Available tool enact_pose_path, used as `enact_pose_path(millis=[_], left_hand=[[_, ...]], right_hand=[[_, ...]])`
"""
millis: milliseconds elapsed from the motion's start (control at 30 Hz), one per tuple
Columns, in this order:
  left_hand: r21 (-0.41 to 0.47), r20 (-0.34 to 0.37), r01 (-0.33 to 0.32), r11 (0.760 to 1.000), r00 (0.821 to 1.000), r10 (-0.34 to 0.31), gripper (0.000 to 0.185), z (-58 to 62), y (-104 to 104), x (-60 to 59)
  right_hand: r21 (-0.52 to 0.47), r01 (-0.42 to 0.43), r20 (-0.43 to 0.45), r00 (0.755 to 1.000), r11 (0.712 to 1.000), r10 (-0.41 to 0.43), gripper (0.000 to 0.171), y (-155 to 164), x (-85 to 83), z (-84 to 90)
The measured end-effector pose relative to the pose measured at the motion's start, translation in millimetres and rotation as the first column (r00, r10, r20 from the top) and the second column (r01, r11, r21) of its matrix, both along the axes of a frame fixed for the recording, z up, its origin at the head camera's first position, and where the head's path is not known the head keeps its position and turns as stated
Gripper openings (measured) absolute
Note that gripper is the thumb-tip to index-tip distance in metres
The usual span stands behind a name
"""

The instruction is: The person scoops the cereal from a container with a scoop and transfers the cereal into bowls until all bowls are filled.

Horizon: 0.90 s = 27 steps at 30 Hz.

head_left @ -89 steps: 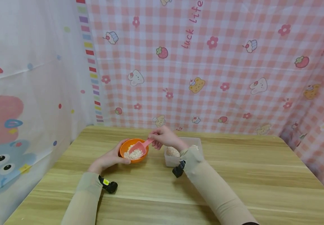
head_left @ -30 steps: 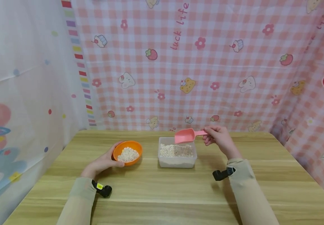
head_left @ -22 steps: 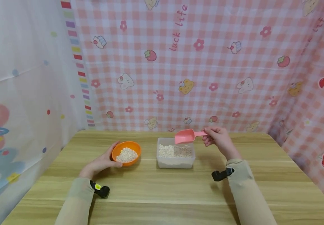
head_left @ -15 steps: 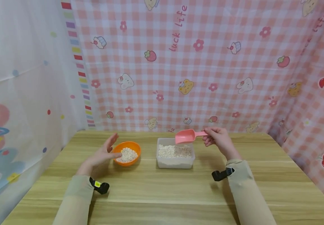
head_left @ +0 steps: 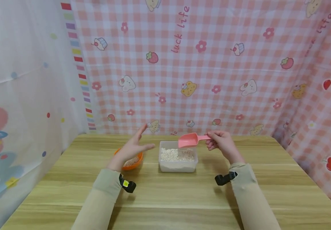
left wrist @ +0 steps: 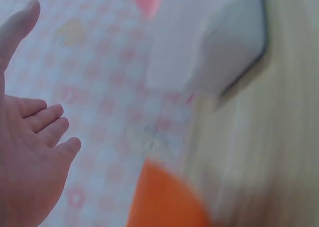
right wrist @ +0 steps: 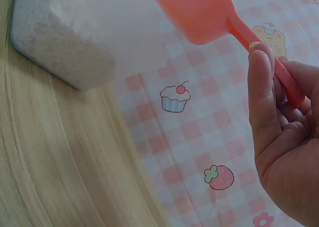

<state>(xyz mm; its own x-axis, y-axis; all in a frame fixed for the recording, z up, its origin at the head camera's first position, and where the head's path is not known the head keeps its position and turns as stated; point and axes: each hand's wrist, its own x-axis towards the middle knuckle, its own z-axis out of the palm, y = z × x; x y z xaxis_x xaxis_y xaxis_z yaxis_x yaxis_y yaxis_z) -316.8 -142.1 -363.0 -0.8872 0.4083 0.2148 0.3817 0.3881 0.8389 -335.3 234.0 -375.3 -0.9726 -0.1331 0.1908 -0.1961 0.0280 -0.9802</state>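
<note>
Head view: left hand [head_left: 131, 147] hangs in the air with fingers spread, holding nothing, directly above the orange bowl [head_left: 132, 162], which sits on the wooden table [head_left: 182, 198] just left of the clear tub [head_left: 177, 161] of grain. Right hand [head_left: 221, 143] pinches the handle of the pink scoop [head_left: 189, 140], scoop head over the far right part of the tub, roughly level. Risks as I read them: the bowl is unsupported, so a wrist or sleeve dropping could clip its rim and skid or tip it, spilling grain; the left hand also hides most of the bowl from above, so judging its position is harder. Left wrist view: heavy blur; open palm and fingers [left wrist: 47, 120] at left, orange bowl edge [left wrist: 164, 202] at the bottom, tub corner [left wrist: 224, 48] at upper right, nothing in the hand. Can't tell the gap between hand and bowl here. Right wrist view: thumb and fingers [right wrist: 264, 87] clamp the scoop handle near its end, scoop head [right wrist: 197, 13] above the tub [right wrist: 65, 53]. A grip that far back gives little leverage; a loaded scoop could roll in the pinch and shed grain onto the table between tub and bowl.
</note>
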Motion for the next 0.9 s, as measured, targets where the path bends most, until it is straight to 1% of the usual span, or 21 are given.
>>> enact_pose_path(millis=[100, 200, 300, 367, 500, 633, 800, 900], left_hand=[[-0.060, 0.029, 0.042, 0.997, 0.999, -0.040, 0.103, -5.7, 21, 2.3], [-0.124, 0.043, 0.096, 0.988, 0.995, -0.091, 0.110, -13.6, 39, 3.9], [-0.162, 0.058, 0.143, 0.976, 0.989, -0.136, 0.116, -22.1, 52, 2.6], [-0.173, 0.067, 0.158, 0.972, 0.987, -0.149, 0.117, -26.9, 57, 0.8], [-0.210, 0.039, 0.142, 0.967, 0.990, -0.137, 0.118, -34.5, 59, -3.8], [-0.198, 0.031, 0.115, 0.973, 0.993, -0.111, 0.118, -41.2, 59, -7.2], [-0.199, 0.041, 0.098, 0.975, 0.995, -0.091, 0.117, -46.9, 59, -10.2], [-0.217, 0.050, 0.088, 0.972, 0.996, -0.079, 0.117, -48.3, 59, -10.6]], right_hand=[[0.005, 0.004, 0.005, 1.000, 1.000, -0.004, 0.041, 1, -1.0, -1.3], [0.001, -0.004, 0.017, 1.000, 1.000, 0.004, 0.039, 0, 1.3, 1.5], [0.004, -0.009, 0.032, 0.999, 1.000, 0.009, 0.037, -1, 4.9, 5.9], [0.005, -0.013, 0.037, 0.999, 1.000, 0.013, 0.036, -1, 5.2, 6.3], [0.017, -0.012, 0.033, 0.999, 1.000, 0.012, 0.036, -1, -2.7, -2.5], [0.052, -0.006, 0.029, 1.000, 0.999, 0.004, 0.037, -4, -3.5, -3.7], [0.121, 0.000, 0.037, 0.999, 0.993, -0.005, 0.036, -4, -1.7, 2.3], [0.170, -0.009, 0.036, 0.999, 0.985, 0.003, 0.035, -4, -0.6, 11.2]])
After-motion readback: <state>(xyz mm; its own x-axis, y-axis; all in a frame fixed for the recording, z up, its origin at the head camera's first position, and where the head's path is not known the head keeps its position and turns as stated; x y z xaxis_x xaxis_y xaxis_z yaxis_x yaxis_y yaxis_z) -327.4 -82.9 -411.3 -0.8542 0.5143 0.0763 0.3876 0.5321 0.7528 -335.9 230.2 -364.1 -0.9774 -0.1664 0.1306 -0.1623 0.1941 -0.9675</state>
